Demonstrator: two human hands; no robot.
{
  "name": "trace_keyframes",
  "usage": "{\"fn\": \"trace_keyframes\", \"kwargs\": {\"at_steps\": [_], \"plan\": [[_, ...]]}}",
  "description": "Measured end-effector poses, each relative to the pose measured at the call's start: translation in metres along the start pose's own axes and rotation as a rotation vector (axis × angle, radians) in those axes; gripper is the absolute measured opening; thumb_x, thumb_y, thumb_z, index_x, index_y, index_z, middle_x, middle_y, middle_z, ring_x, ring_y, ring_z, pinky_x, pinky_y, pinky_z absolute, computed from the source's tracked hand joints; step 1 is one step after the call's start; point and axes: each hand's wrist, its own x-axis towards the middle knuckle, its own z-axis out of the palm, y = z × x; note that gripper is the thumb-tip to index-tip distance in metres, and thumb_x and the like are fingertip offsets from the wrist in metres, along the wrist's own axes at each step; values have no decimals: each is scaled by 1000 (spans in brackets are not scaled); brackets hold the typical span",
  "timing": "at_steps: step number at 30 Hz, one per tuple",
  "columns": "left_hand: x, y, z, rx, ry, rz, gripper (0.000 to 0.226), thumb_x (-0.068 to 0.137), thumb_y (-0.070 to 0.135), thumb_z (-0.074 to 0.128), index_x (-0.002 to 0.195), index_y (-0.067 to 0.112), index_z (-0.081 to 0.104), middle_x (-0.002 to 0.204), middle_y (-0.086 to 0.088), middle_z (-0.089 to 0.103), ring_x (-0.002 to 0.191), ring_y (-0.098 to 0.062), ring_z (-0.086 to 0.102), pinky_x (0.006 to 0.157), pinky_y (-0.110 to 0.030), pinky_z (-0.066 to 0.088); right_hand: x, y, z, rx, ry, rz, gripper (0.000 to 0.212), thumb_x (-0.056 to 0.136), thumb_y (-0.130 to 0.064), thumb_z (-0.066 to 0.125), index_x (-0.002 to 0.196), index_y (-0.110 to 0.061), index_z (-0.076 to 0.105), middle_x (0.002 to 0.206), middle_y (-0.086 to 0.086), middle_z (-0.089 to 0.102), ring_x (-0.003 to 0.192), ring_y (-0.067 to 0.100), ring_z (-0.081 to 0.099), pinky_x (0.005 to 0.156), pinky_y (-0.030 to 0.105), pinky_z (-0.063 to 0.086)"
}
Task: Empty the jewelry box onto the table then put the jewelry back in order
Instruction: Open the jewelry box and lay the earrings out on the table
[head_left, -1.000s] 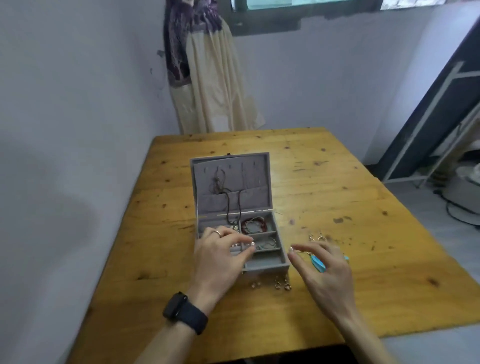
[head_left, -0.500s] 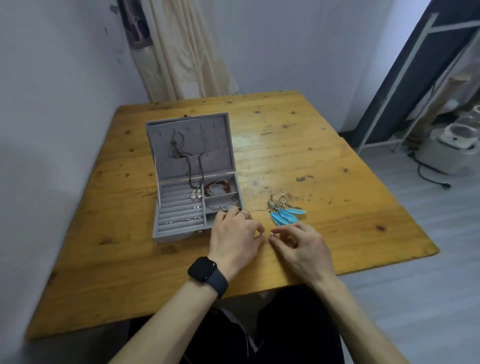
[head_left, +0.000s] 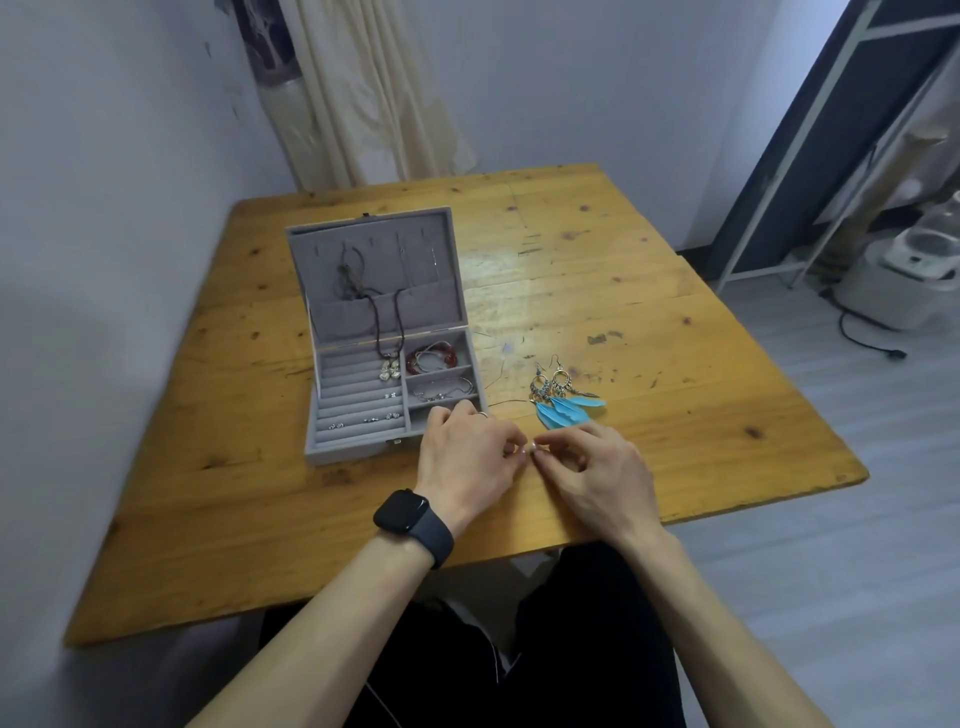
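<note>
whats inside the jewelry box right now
Red bracelet, thin chain, small studs in the ring rows, a necklace hung from the lid. The left hand partly hides the front right compartment.

Our left hand (head_left: 465, 460) and right hand (head_left: 597, 473) meet near the front edge, both pinching a tiny pale piece (head_left: 533, 449), no gap between. The jewelry box (head_left: 353, 456) sits hard by the left hand, lid (head_left: 332, 260) upright, walling off the back. Feather earrings (head_left: 563, 410) lie just past the right hand. Open wood on the table (head_left: 649, 312) runs far right; the wall (head_left: 104, 234) hems the left.
</note>
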Motion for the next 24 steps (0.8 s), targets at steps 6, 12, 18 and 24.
{"fn": "trace_keyframes", "kwargs": {"at_steps": [6,12,18,24], "plan": [[0,-1,1,-17,-1,-4,32,96,52,54,122,38,66,103,16,73,105,-12,49,95,-34,31,0,-1,-1,7,0,19,22,87,-50,68,105,-40,73,99,-21,67,89,1,55,77,33,50],[0,0,0,-32,-7,-8,32,97,50,54,125,37,65,107,15,72,108,-13,49,97,-34,31,1,0,-1,-15,-23,20,23,88,-50,68,107,-39,71,104,-21,66,90,1,54,78,34,51],[1,0,4,-81,11,-31,31,97,46,55,125,37,64,105,17,72,107,-12,50,96,-32,29,2,0,-1,-10,-39,9,20,88,-49,67,106,-40,72,103,-20,68,88,4,54,77,35,50],[1,0,5,-117,21,-37,32,96,43,57,127,37,63,105,18,71,107,-12,49,95,-31,28,2,0,-2,2,-28,21,25,87,-50,69,110,-40,71,95,-24,70,83,1,52,75,33,47]]}}
